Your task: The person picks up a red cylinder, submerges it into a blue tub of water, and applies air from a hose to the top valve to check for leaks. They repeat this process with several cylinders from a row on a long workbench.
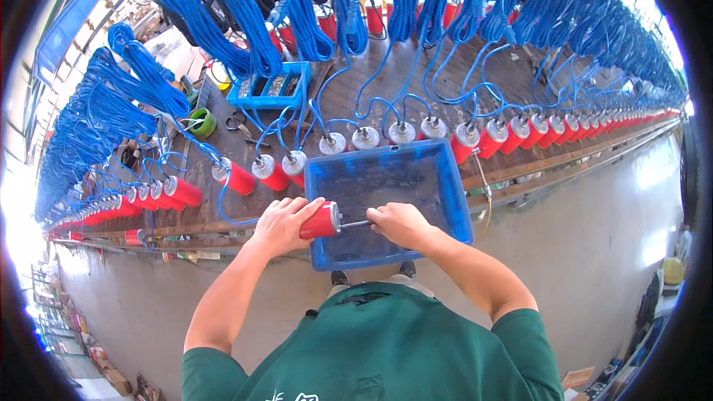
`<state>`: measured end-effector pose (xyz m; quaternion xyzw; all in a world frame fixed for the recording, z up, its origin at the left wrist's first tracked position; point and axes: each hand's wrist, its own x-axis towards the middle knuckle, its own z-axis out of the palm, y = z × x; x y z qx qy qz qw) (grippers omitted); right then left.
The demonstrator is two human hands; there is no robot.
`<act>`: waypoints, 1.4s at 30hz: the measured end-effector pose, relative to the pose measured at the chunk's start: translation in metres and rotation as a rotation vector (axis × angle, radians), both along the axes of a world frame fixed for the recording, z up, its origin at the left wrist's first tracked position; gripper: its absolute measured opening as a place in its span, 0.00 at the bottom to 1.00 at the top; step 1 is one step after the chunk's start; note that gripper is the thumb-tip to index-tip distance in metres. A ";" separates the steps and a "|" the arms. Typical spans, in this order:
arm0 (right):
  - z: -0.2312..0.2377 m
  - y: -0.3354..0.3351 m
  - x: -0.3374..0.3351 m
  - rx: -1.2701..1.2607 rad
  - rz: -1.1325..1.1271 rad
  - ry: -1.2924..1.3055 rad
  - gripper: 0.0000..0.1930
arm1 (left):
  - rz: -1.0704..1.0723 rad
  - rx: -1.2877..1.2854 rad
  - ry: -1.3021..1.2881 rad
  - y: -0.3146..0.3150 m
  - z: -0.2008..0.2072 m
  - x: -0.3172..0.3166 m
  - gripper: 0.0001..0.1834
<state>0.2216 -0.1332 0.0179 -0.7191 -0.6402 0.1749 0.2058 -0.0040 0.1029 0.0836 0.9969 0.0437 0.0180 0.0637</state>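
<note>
Red cylinder (319, 221) is lying sideways in my remote view, over the blue tray's (455, 187) left side; the left hand (281, 225) is holding it, fingers curled over its left end. The right hand (399, 224) is gripping a thin metal rod (356, 224) with nearly closed fingers; I can't quite tell whether the rod is entering the cylinder's silver end. Other red cylinders (493, 138) are lining the bench (464, 67).

- Before me stretches a dark brown workbench (523, 74).
- Around my feet, smooth grey floor (549, 252) catches bright reflections (653, 171) to my right.
- White glare (21, 141) floods my far left.
</note>
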 end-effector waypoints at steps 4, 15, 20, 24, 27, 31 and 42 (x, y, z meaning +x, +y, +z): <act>0.007 0.000 -0.005 -0.124 -0.203 -0.133 0.18 | 0.043 -0.081 0.006 0.000 0.000 -0.003 0.55; 0.009 -0.011 -0.008 -0.197 -0.442 1.261 0.18 | 0.063 -0.077 0.013 -0.004 0.000 -0.007 0.56; 0.014 -0.013 -0.013 -0.004 -0.261 1.107 0.14 | 0.061 -0.069 -0.029 -0.002 -0.002 -0.009 0.54; 0.016 -0.018 -0.006 -0.038 -0.177 1.002 0.24 | 0.061 -0.081 -0.042 -0.002 -0.004 -0.007 0.54; 0.019 -0.011 0.000 -0.001 -0.128 0.667 0.36 | 0.068 -0.071 -0.031 0.000 -0.004 -0.007 0.55; 0.015 0.001 -0.005 -0.202 -0.197 -0.156 0.14 | 0.065 -0.067 -0.052 -0.002 -0.004 -0.009 0.54; 0.018 -0.015 -0.002 -0.194 -0.350 1.387 0.23 | 0.052 -0.024 -0.013 -0.004 -0.004 -0.007 0.55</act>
